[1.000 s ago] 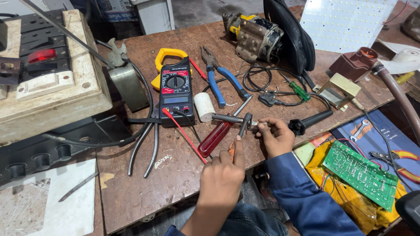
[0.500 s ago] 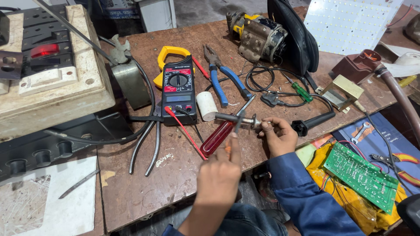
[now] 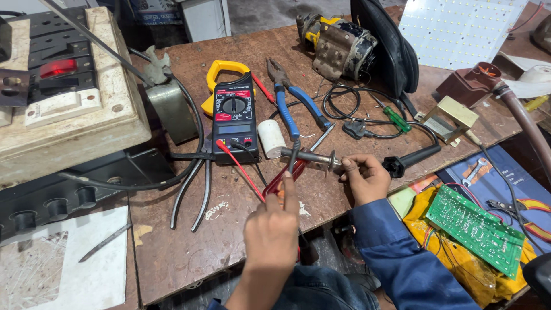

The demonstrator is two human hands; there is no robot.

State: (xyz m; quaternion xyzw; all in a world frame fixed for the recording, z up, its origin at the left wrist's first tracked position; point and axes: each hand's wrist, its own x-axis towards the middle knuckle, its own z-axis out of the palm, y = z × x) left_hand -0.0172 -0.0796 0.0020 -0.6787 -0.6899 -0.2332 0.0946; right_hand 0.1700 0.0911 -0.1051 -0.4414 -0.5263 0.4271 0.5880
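Note:
My left hand (image 3: 272,228) is near the table's front edge, closed around the meter's probe leads; the red lead (image 3: 241,169) runs from it back to the black and yellow clamp meter (image 3: 234,115). A black probe (image 3: 294,156) rests against the metal soldering-iron barrel (image 3: 307,155). My right hand (image 3: 364,177), in a blue sleeve, pinches that barrel at its flanged end. A red-handled screwdriver (image 3: 282,178) lies under the barrel, just ahead of my left hand.
Blue-handled pliers (image 3: 293,103), a white tape roll (image 3: 271,138), a green screwdriver (image 3: 395,117) and a black cable (image 3: 350,106) lie behind the barrel. A switch board (image 3: 63,97) is on the left, a motor (image 3: 338,46) at the back, and a green circuit board (image 3: 475,228) on the right.
My left hand has shifted slightly and its index finger now points forward along the red screwdriver. My right hand still holds the barrel in the same place.

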